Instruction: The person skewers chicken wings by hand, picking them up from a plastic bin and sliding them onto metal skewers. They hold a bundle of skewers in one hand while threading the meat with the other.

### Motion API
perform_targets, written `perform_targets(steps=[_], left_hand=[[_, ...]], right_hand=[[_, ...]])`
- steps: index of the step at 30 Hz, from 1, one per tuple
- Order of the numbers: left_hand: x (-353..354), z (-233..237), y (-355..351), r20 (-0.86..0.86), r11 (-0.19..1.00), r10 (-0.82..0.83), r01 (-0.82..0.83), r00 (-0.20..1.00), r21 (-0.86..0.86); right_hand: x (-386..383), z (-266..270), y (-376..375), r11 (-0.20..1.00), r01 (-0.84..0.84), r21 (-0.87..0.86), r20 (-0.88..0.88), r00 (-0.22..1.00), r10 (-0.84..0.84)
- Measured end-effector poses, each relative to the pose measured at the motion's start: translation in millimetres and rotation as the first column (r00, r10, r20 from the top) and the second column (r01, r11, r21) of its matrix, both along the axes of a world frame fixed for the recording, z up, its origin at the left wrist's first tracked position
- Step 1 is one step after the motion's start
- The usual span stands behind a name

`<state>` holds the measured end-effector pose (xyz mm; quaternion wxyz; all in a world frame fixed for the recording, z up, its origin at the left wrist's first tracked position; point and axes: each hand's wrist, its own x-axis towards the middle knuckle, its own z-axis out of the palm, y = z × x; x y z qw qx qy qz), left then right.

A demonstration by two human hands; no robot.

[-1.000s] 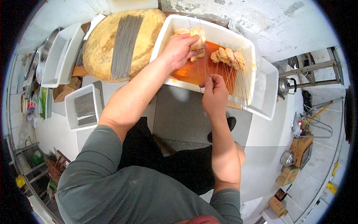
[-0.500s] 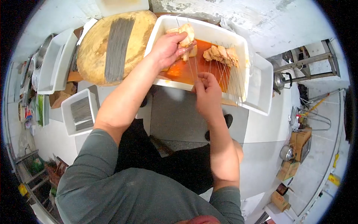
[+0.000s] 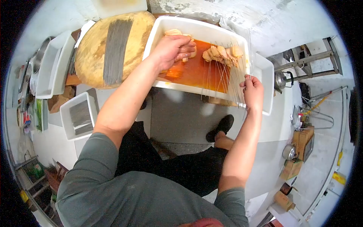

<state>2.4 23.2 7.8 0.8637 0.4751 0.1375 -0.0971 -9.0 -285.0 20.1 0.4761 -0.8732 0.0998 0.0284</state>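
Note:
My left hand (image 3: 174, 50) is over the left part of a white tub (image 3: 166, 84), its fingers loosely bent and apart. Pale, yellowish food pieces (image 3: 173, 32) lie beside and below it, partly hidden by the hand. My right hand (image 3: 252, 92) is at the tub's right edge, fingers pinched on a thin metal skewer. What is on that skewer's far end I cannot make out. Inside the tub is orange-red liquid (image 3: 202, 77). A row of skewered food pieces (image 3: 221, 55) rests at its right, the bare skewer ends fanning toward the front rim.
Left of the tub, a round wooden chopping board (image 3: 90, 56) bears a bundle of metal skewers (image 3: 118, 51). A small white bin (image 3: 65, 117) holds more skewers. Another white tub (image 3: 268, 90) stands right of the main one. A kettle (image 3: 280, 80) is farther right.
My right hand has moved right, from the tub's middle to its right edge. The skewered piece is no longer visible in my left hand, which stays near the same spot.

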Motion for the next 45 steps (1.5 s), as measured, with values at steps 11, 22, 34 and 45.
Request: perform_targets(steps=[11, 22, 34, 45], left_hand=[[-6, 7, 4, 0.078, 0.819, -0.132, 0.064, 0.988, 0.571], [-6, -30, -11, -0.183, 0.057, -0.502, 0.243, 0.845, 0.968], [-18, -35, -36, 0.294, 0.459, -0.58, 0.007, 0.76, 0.888], [-49, -47, -24, 0.142, 0.307, -0.725, 0.131, 0.674, 0.942]], right_hand=[[-3, 0, -43, 0.982, 0.16, -0.1, 0.21, 0.968, -0.137], [-56, 51, 96, 0.96, -0.048, 0.275, 0.094, 0.995, 0.022], [42, 14, 399, 0.789, -0.545, -0.284, 0.1, 0.801, 0.59], [23, -56, 454, 0.526, -0.656, -0.541, -0.271, 0.728, 0.629]])
